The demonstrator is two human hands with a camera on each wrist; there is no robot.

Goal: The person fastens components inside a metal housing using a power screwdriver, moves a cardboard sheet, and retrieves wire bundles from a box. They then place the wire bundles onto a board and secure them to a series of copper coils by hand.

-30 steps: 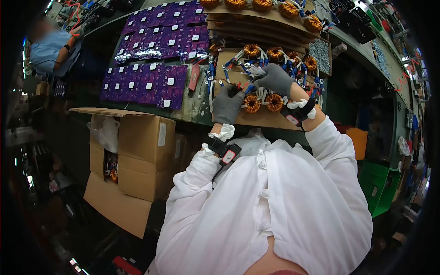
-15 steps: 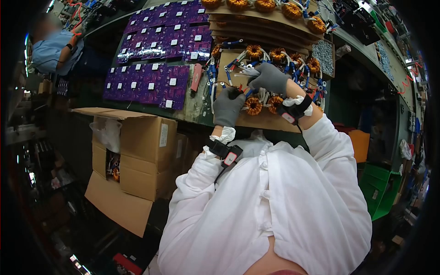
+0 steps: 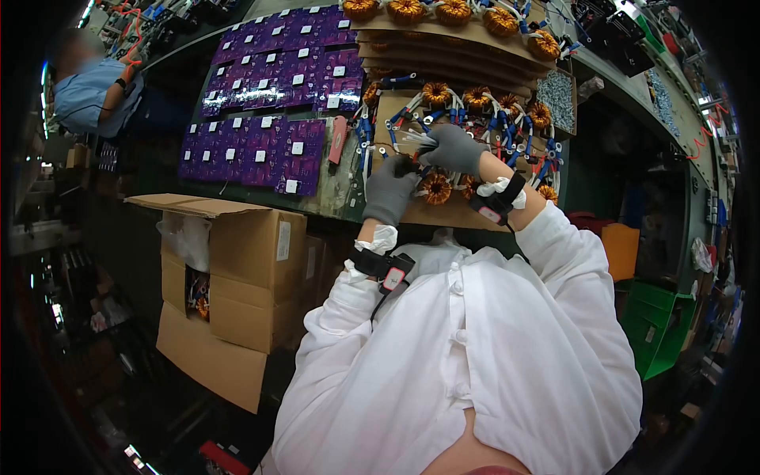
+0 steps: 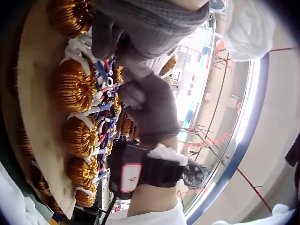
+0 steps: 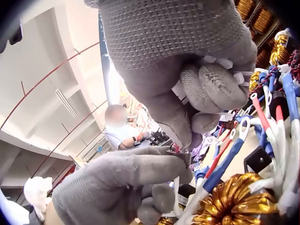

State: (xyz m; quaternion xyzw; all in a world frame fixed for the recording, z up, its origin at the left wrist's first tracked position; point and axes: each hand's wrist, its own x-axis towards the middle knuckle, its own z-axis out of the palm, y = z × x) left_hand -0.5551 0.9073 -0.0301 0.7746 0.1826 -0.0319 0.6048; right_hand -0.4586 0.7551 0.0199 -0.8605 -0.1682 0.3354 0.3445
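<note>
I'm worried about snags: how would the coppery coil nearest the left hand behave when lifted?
The coil probably feels heavy for its size, being densely wound. Being round, it might roll on edge. Sleeved leads crowd nearby, so they may catch.

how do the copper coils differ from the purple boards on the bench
Shape: the copper coils are rounded rings; the purple boards are flat and rectangular. Fittings: the coils have sleeved leads; the boards carry white blocks. Shared: both are laid out in numbers.
</note>
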